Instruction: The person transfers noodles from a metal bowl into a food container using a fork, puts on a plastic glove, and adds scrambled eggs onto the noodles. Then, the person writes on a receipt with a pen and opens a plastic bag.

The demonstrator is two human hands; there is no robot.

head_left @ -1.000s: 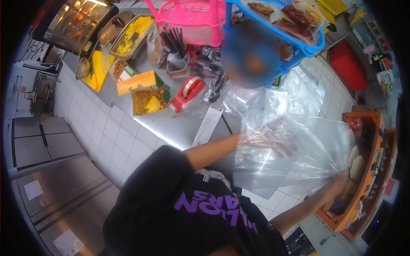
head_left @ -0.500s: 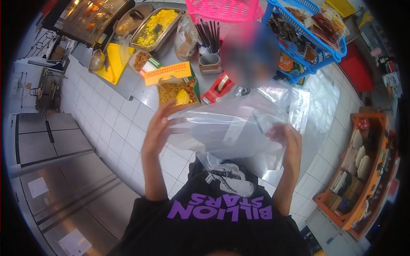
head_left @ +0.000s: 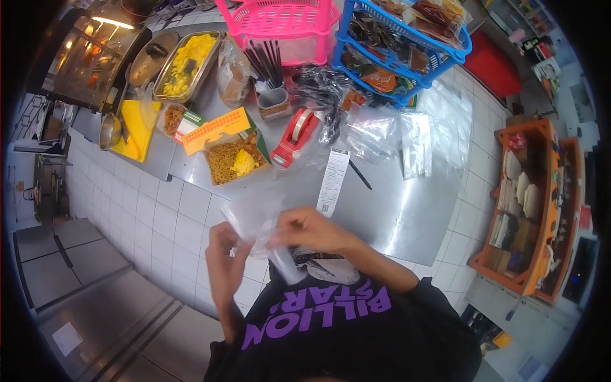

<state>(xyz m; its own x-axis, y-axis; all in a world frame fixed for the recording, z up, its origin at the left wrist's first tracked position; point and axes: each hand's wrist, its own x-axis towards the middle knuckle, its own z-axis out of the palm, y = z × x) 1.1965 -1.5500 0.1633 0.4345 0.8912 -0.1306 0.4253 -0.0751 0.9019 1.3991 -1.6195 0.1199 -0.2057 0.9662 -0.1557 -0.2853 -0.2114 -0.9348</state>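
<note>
A clear plastic bag (head_left: 249, 213), bunched into a narrow bundle, is held in front of my chest, near the steel table's front edge. My left hand (head_left: 224, 254) pinches its left side between thumb and fingers. From the right, my right hand (head_left: 312, 230) grips the same bag, its fingertips slightly blurred. A paper box (head_left: 219, 169) of noodles with yellow egg stands on the table beyond my hands, lid up. A printed receipt (head_left: 333, 181) lies beyond my right hand, with a black pen (head_left: 360, 175) beside it.
A red tape dispenser (head_left: 295, 137) stands right of the noodle box. Behind are a holder of black utensils (head_left: 267, 63), a tray of yellow food (head_left: 186, 67), and pink (head_left: 277, 22) and blue baskets (head_left: 407, 38). More plastic bags (head_left: 417, 143) lie to the right.
The bag was spread wide between both hands; now it is gathered small. My right hand has moved left, close to my left hand. The receipt and pen have come into sight.
</note>
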